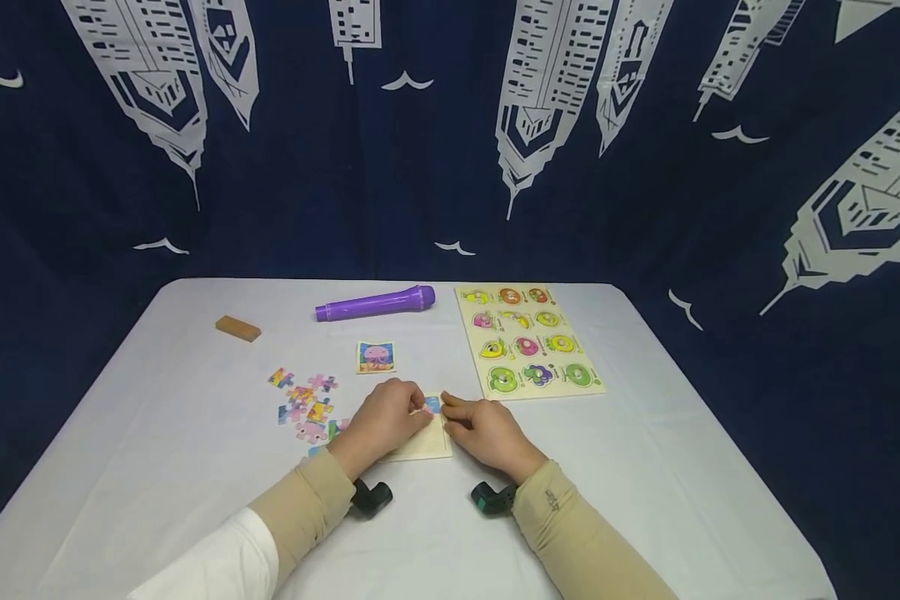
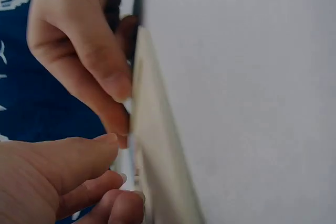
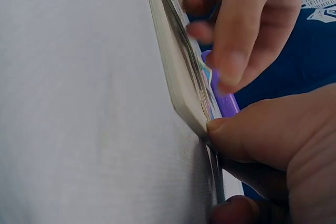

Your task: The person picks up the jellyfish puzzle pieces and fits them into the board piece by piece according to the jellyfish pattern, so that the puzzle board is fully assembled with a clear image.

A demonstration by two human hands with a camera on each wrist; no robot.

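Observation:
A cream puzzle board (image 1: 420, 450) lies on the table in front of me, partly covered by both hands. My left hand (image 1: 390, 421) is over its upper part, thumb and forefinger pinching a small light-blue puzzle piece (image 3: 207, 73) that overlaps the board in the right wrist view. A blue and pink patch of picture shows on the board between the hands. My right hand (image 1: 491, 433) grips the board's right edge, its thumb (image 3: 223, 127) against the corner. Loose jigsaw pieces (image 1: 311, 432) are scattered left of the board, some behind the left forearm.
Behind the board lies a small square picture card (image 1: 376, 357). Farther back are a purple stick-shaped toy (image 1: 375, 303) and a brown wooden block (image 1: 237, 328). A fruit puzzle board (image 1: 528, 343) lies at the back right. A dark patterned cloth hangs beyond the white table.

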